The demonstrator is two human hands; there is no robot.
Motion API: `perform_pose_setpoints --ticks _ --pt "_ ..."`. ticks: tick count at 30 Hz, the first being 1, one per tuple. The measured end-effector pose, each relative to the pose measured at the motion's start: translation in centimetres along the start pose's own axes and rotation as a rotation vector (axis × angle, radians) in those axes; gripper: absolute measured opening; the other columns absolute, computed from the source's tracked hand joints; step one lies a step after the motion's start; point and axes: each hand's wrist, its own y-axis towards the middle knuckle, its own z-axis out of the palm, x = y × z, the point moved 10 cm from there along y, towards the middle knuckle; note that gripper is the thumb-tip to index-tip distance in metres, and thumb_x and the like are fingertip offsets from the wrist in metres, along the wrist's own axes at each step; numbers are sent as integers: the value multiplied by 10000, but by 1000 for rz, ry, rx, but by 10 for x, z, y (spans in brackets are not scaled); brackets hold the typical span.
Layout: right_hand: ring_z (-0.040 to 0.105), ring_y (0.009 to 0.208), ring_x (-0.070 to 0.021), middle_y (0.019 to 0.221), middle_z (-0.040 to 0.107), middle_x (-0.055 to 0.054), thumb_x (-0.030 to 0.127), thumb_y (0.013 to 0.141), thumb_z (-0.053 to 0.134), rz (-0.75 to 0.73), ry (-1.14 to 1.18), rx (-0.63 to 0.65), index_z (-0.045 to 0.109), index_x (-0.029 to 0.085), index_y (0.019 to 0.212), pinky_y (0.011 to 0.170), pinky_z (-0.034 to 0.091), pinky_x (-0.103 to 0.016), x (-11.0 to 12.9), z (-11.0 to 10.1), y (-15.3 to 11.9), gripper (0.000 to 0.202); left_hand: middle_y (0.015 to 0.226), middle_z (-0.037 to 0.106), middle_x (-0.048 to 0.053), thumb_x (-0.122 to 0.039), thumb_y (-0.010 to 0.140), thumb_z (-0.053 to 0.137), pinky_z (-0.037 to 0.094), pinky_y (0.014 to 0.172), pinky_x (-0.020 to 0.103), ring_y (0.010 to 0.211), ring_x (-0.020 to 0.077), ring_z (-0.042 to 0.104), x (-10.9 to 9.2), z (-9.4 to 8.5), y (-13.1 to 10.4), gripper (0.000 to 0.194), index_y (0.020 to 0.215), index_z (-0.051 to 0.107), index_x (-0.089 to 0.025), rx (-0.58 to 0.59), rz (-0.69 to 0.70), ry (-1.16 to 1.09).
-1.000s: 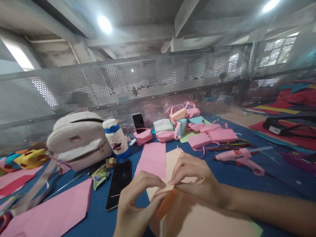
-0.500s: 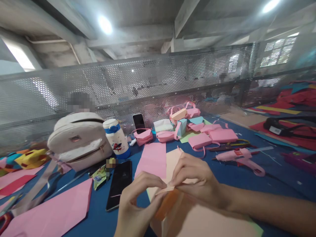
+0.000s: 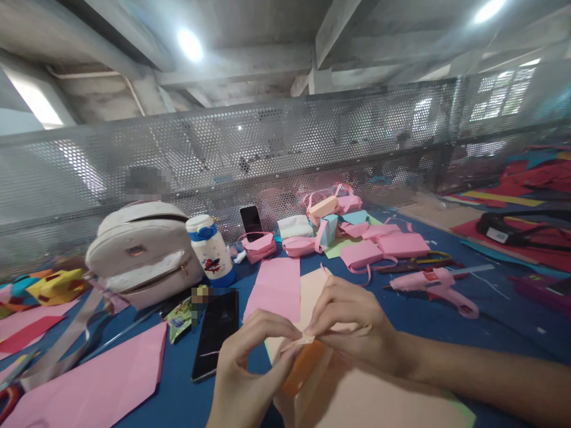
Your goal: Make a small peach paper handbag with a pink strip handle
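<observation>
My left hand [image 3: 256,368] pinches the edge of a peach folded paper piece [image 3: 307,371], whose inside looks orange. From the right, my right hand [image 3: 352,321] pinches the same edge, its fingertips close to those of my left hand. The piece stands over flat peach sheets [image 3: 379,398] with green paper showing at a corner. Behind my hands lies a flat pink sheet [image 3: 276,288]. A pink glue gun [image 3: 439,285] rests on its side to the right of my right hand.
On the blue table [image 3: 173,386] are a black phone [image 3: 217,333], a white backpack [image 3: 143,255], a bottle [image 3: 212,252], small pink paper bags [image 3: 363,254] and pink sheets [image 3: 102,380]. A perforated metal screen [image 3: 276,148] stands behind. Red scissor handles [image 3: 9,401] show at lower left.
The folded paper piece has tilted very slightly between my fingers. Both hands keep nearly the same place and the same pinch.
</observation>
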Motion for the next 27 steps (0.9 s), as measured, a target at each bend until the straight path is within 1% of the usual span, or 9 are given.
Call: perform_pose_setpoints --ticks 7,13,18,23,27 --pt "579 726 -159 765 706 -33 231 935 667 2 1 -1 745 194 867 675 446 -299 2 0 1 110 812 729 24 -187 873 688 526 712 263 775 179 685 -2 -1 1 59 830 718 -213 -10 5 -2" --pt "572 721 -154 759 703 -34 228 929 676 -3 6 -5 745 182 856 682 441 -297 1 0 1 110 822 727 18 -168 877 677 521 723 253 786 170 681 1 2 0 70 837 712 -214 8 -3 3" --pt "571 719 -154 761 702 -28 231 937 665 -8 -5 -4 740 187 861 718 449 -314 1 0 2 115 830 727 7 -143 873 669 516 735 251 798 164 682 1 2 -1 94 846 710 -224 9 15 15" --pt "570 709 -156 750 701 -25 242 940 660 -7 -19 -14 732 192 842 707 449 -315 2 -1 2 131 821 727 20 -188 869 692 520 729 269 790 180 682 1 2 0 44 844 712 -219 -9 4 17" --pt "571 711 -156 756 700 -25 224 933 667 -8 -23 -10 732 194 848 699 444 -307 2 -1 1 110 814 726 32 -212 868 697 525 723 283 786 194 685 1 3 -1 41 829 711 -211 -6 -6 28"
